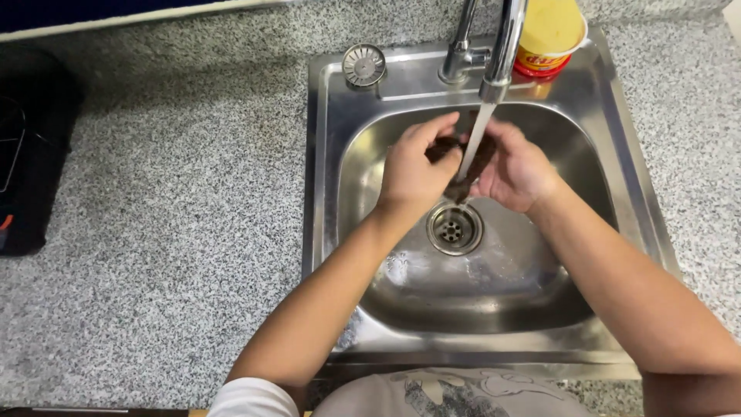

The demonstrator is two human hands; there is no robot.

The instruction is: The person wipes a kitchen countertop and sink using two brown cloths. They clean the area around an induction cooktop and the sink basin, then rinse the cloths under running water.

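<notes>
A small, dark brown, wet-looking object [463, 166] is gripped between both hands, the fingers of the left hand [413, 171] curled over its upper end and the right hand [515, 171] closed around its other side; what it is made of cannot be told. It is held over the bowl of the square stainless-steel sink [617, 154], directly above the round perforated metal drain [454, 228], and a thin stream of water [477, 139] falls onto it from the curved chrome tap [503, 46]. A round ribbed metal plug [363, 64] lies on the sink's back ledge, and a yellow tub with a red band [549, 35] stands behind the tap. The sink is set into a speckled grey granite worktop [170, 232].
</notes>
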